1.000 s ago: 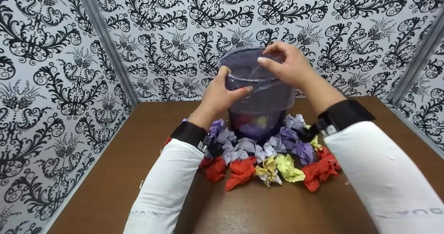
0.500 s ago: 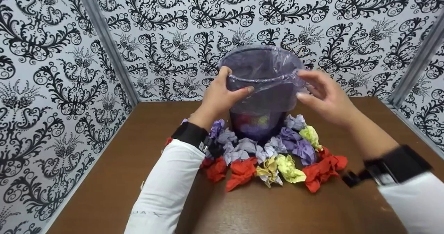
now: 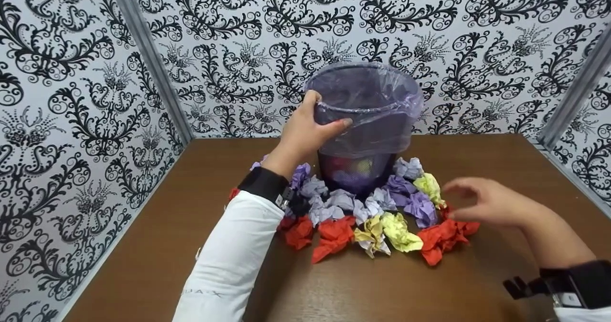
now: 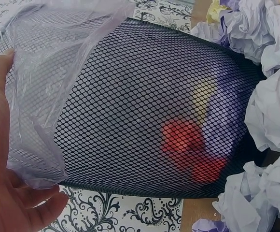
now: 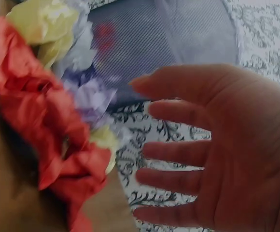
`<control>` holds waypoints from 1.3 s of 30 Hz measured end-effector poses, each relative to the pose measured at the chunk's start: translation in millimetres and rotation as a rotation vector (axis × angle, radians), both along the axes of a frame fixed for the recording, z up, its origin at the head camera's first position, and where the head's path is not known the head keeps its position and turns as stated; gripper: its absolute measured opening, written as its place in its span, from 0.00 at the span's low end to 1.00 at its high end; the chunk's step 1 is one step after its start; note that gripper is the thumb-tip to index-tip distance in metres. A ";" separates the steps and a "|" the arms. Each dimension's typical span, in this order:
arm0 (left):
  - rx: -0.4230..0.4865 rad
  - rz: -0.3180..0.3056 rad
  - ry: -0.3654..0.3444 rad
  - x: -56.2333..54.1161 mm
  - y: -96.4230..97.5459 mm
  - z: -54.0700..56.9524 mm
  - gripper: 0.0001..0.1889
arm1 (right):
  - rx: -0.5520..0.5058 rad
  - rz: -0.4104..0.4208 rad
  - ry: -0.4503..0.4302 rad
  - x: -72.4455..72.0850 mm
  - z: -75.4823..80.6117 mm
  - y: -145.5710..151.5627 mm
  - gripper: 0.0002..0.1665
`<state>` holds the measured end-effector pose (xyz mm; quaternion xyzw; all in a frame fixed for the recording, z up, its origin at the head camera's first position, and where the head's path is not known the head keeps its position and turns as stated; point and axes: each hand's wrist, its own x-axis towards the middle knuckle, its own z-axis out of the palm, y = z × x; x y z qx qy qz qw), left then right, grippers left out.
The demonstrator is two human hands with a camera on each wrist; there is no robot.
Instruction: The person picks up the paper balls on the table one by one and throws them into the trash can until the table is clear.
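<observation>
A dark mesh wastebasket (image 3: 355,181) stands upright on the table, with a thin translucent lilac bin liner (image 3: 372,136) folded over its rim. At the basket's left rim, my left hand (image 3: 303,130) grips the lined edge, its thumb across the front of the liner. Crumpled red, yellow and purple paper shows through the mesh in the left wrist view, low in the basket. My right hand (image 3: 494,202) holds nothing and hovers with spread fingers (image 5: 174,151) at the right end of the paper balls, close to a red crumpled paper (image 3: 446,238) and a yellow one (image 3: 428,188).
Around the basket's base lie several crumpled papers: grey-lilac ones (image 3: 340,200), a purple one (image 3: 421,208), a red one (image 3: 334,236) and a yellow one (image 3: 398,232). Patterned wall panels (image 3: 229,64) enclose the brown table (image 3: 157,226) at the back and sides.
My right hand has left the liner at the basket's rim and moved right and down to beside the red and yellow papers. My left hand keeps its grip on the rim.
</observation>
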<state>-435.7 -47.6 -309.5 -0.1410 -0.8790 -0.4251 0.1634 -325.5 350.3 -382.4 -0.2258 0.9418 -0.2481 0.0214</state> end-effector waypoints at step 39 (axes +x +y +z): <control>0.038 -0.022 -0.033 1.6 0.1 0.4 0.40 | 0.073 -0.038 -0.083 -12.7 -43.3 16.6 0.19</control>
